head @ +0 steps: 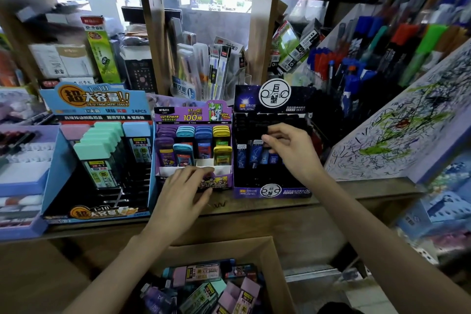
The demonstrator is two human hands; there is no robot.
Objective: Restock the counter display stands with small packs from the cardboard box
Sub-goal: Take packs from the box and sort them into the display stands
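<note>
Three display stands ahead of hands.

Left of left hand (178,194): blue stand (51,173), marked "1=10", "24PCS", "MPR-2086A"; mint-, pink- and blue-capped packs inside.

At left fingertips: purple stand (183,116), marked "M&G", "ULTRAMAN", "100"; four colour columns of packs. Fingers curled at front lip, grip not discernible.

At right hand (293,150): dark stand (247,99), marked "MPR-2078A". Thumb and fingers pinching dark pack (265,132).

Below both wrists: cardboard box (275,262) holding loose packs (201,273).
</note>
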